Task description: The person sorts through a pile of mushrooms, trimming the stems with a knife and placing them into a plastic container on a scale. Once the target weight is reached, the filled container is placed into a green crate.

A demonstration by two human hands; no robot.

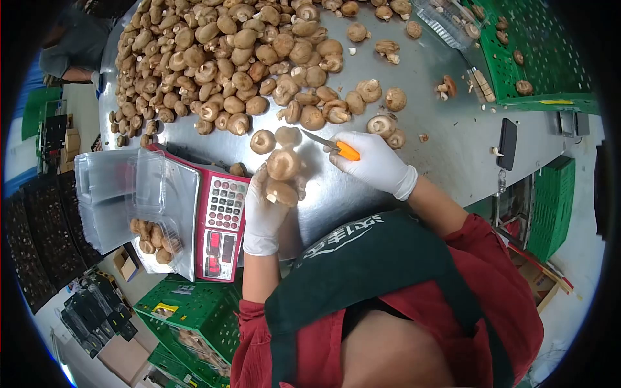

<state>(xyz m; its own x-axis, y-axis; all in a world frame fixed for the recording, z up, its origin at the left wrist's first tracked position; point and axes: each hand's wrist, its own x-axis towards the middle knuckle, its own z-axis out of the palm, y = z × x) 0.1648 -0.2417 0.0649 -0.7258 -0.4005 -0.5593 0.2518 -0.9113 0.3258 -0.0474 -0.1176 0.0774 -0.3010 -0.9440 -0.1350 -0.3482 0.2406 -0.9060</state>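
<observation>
My left hand (261, 216), in a white glove, is closed around shiitake mushrooms; a round brown cap (283, 164) and a second mushroom (282, 193) with a pale cut stem show at its fingers. My right hand (378, 163), also gloved, grips a small knife by its orange handle (348, 150). The thin blade (315, 138) points left, above the metal table and apart from the held mushrooms. Just beyond the left hand lie two loose mushrooms, one of them a brown cap (262, 141). The left fingertips are partly hidden and blurred.
A large mushroom heap (213, 58) covers the table's far left. Left of me stands a red scale (223, 207) beside a clear clamshell box (155, 242) holding several mushrooms. At right are a brush (480, 84), a phone (508, 143) and a green crate (543, 52). Another person (74, 48) is at upper left.
</observation>
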